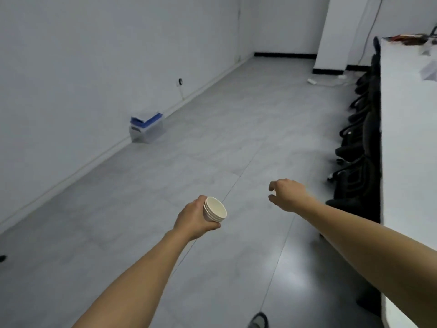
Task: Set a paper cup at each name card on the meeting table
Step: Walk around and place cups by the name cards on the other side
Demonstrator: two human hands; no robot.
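Note:
My left hand (192,218) grips a short stack of nested white paper cups (215,209), tilted so the open rims face up and to the right, over the grey floor. My right hand (287,194) hangs beside it, about a hand's width to the right, fingers loosely curled and apart with nothing in them. The long white meeting table (406,143) runs along the right edge of the view. A white folded name card (428,71) stands on its far part, cut off by the frame edge.
Black office chairs (354,143) line the table's left side. A clear box with blue and white papers (146,126) sits by the left wall. A white power strip (312,80) lies on the far floor. Red and dark items (406,38) lie at the table's far end. A shoe tip (259,320) shows below.

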